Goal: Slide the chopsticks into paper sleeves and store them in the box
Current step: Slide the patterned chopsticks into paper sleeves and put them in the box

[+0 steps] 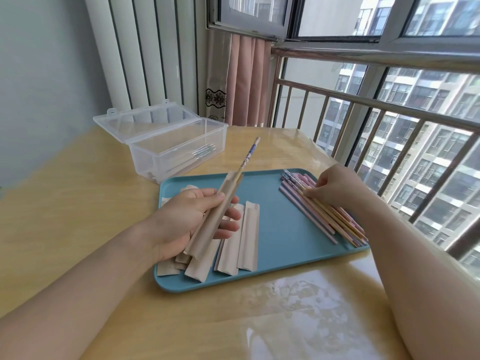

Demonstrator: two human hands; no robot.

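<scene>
My left hand [197, 216] holds a brown paper sleeve [215, 216] tilted up over the blue tray [280, 229], thumb on top. One chopstick [248, 154] with a blue pattern sticks out of the sleeve's open end. On the tray's right side my right hand [335, 185] reaches onto a pile of loose chopsticks [324, 214], its fingertips curled onto one of them. Several empty sleeves [241, 240] lie on the left half of the tray. The clear plastic box [179, 149] stands open at the back left, with sleeved chopsticks inside.
The yellow table [78, 203] has a glossy cover. A metal railing [389, 126] and window run along the right side, a curtain [246, 81] hangs behind the table, and the box's lid [145, 118] leans back toward the wall.
</scene>
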